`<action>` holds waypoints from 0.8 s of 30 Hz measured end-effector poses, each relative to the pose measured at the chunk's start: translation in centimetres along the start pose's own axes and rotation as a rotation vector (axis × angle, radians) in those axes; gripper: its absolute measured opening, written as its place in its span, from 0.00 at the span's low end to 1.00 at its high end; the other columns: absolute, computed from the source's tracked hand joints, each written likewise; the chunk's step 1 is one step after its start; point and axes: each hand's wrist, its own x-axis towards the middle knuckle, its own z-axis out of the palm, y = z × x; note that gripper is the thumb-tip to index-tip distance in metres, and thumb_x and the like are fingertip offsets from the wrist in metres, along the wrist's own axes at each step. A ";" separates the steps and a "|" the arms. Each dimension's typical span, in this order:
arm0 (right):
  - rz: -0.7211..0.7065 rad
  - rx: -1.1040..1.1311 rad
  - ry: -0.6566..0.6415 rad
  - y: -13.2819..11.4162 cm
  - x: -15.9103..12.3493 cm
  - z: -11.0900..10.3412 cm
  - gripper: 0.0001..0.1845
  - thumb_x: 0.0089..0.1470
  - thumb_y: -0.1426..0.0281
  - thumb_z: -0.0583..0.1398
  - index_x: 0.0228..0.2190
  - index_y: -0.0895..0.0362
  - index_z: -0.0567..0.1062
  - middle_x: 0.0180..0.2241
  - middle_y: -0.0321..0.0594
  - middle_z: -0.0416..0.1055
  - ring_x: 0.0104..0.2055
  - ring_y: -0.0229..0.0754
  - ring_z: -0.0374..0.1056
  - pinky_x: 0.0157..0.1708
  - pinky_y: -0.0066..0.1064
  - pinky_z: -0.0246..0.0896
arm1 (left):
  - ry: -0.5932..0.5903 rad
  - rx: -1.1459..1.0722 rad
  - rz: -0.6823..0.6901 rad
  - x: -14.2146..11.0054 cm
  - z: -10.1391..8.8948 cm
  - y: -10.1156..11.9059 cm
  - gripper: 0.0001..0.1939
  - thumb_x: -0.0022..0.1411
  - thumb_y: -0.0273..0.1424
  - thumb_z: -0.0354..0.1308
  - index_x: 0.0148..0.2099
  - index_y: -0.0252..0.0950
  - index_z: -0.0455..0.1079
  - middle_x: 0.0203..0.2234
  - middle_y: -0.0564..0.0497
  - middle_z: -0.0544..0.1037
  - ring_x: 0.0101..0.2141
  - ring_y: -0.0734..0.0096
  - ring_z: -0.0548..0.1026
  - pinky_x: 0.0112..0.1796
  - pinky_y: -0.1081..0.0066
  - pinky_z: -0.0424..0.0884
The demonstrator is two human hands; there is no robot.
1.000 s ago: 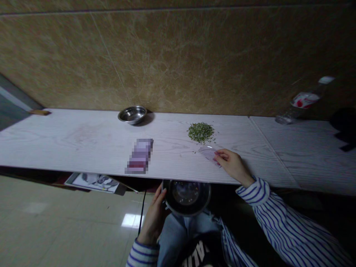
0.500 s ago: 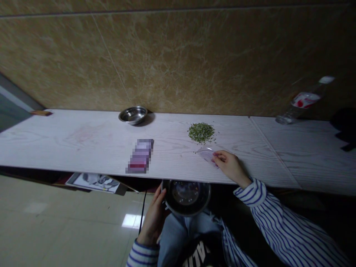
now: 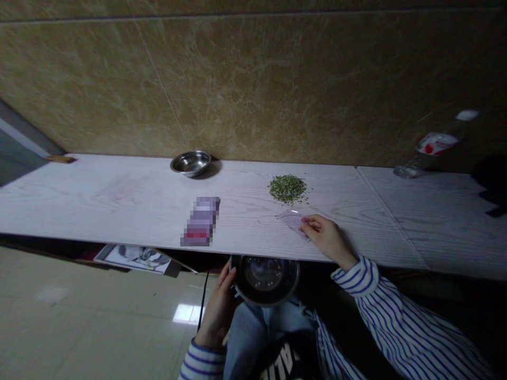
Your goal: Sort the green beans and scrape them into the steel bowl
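Observation:
My left hand [image 3: 219, 303] is closed around the left rim of a round metal bowl [image 3: 293, 287], which is held over my lap just under the table's front edge. A few small pale bits show in the bottom of the bowl. On the table, my right hand [image 3: 327, 237] pinches a thin, clear plastic piece [image 3: 291, 219] with a rounded edge and a purplish tint; its exact kind I cannot make out. Just beyond the plastic lies a loose pile of small green grains [image 3: 288, 188], with several scattered around it. The plastic and the pile are slightly apart.
A small steel bowl [image 3: 190, 163] stands near the wall, left of the pile. A blurred-out flat rectangular item [image 3: 201, 221] lies closer to the front edge. A clear bottle [image 3: 438, 143] with a white cap and a dark object [image 3: 493, 182] are at the right.
My right hand and the clear plastic piece have shifted very slightly to the left. The view has moved a little; otherwise the bowl, pile and left hand look the same.

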 end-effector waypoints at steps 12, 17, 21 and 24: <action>-0.012 -0.091 0.010 0.4 -0.1 -0.4 0.09 0.47 0.65 0.62 0.33 0.54 0.75 0.25 0.41 0.79 0.26 0.43 0.73 0.25 0.31 0.64 | 0.000 -0.001 -0.001 -0.1 0.0 -0.2 0.29 0.66 0.36 0.58 0.68 0.46 0.61 0.58 0.42 0.75 0.54 0.56 0.75 0.41 0.66 0.74; 0.009 -0.048 0.020 0.0 -0.4 -0.9 0.07 0.48 0.67 0.62 0.32 0.55 0.75 0.25 0.40 0.79 0.27 0.43 0.74 0.25 0.30 0.65 | -0.003 0.002 -0.008 0.0 0.1 -0.1 0.30 0.65 0.36 0.58 0.68 0.45 0.61 0.58 0.41 0.75 0.54 0.55 0.75 0.42 0.65 0.74; -0.016 -0.032 0.016 -0.3 -0.1 0.6 0.06 0.49 0.67 0.61 0.32 0.54 0.75 0.25 0.40 0.79 0.26 0.43 0.74 0.25 0.30 0.66 | -0.002 0.003 0.001 0.0 0.2 0.0 0.30 0.65 0.35 0.58 0.68 0.45 0.61 0.61 0.42 0.72 0.58 0.55 0.71 0.42 0.66 0.74; -0.026 -0.047 0.010 -0.1 0.0 1.3 0.07 0.48 0.67 0.62 0.32 0.55 0.76 0.24 0.38 0.79 0.25 0.42 0.73 0.23 0.29 0.65 | 0.007 -0.011 0.008 0.0 0.1 0.0 0.29 0.66 0.33 0.57 0.68 0.46 0.61 0.64 0.44 0.69 0.61 0.55 0.68 0.40 0.68 0.74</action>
